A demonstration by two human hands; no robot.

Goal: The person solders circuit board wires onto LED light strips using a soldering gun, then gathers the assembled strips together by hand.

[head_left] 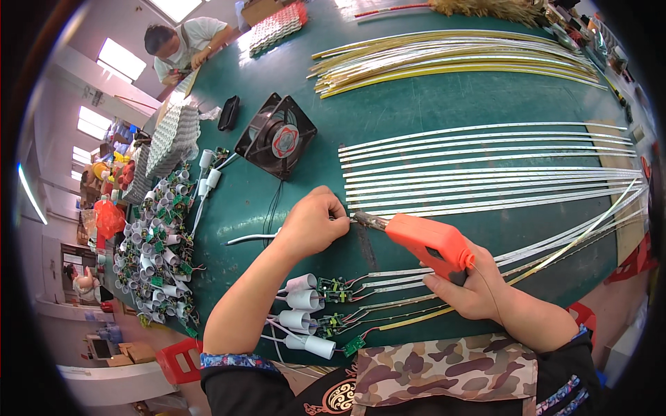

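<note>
My right hand [473,290] is wrapped round the grip of an orange soldering gun [429,243]. The gun's dark tip points left, close to the ends of a row of thin white LED strips [479,176]. Just left of that tip, my left hand [313,220] is closed in a pinch; whatever its fingers hold is hidden. A white cable [251,238] lies beside the left wrist. Nearer to me are several white plastic cylinders [297,320] with wires and green circuit boards [336,290], joined by thin leads to more strips [395,283].
A black square fan [276,137] stands beyond my left hand. Many white cylinders with circuit boards [156,249] are heaped at the left. Yellow and white strips [451,62] lie at the back. Another person [191,45] works at the far left, near stacked trays [173,139].
</note>
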